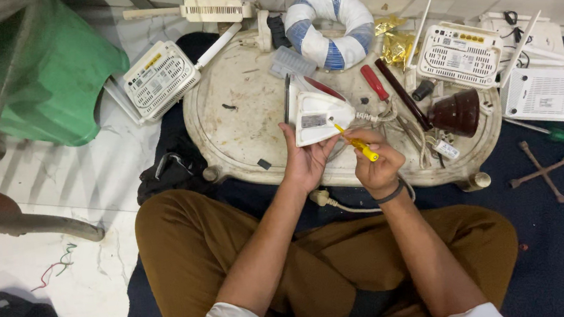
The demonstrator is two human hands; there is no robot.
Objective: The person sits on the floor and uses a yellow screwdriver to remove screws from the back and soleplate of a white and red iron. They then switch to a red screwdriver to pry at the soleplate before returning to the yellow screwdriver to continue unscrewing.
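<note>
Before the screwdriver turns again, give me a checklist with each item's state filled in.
1. Left hand gripping the white device casing: ok.
2. Right hand holding the yellow-handled screwdriver: ok.
3. Screwdriver tip at the casing: ok; seated in a screw head: cannot tell, too small.
4. Casing steadied over the round white tray: ok.
5. Spare red-handled screwdriver within reach on the tray: ok.
6. Loose screws accounted for: cannot tell.
</note>
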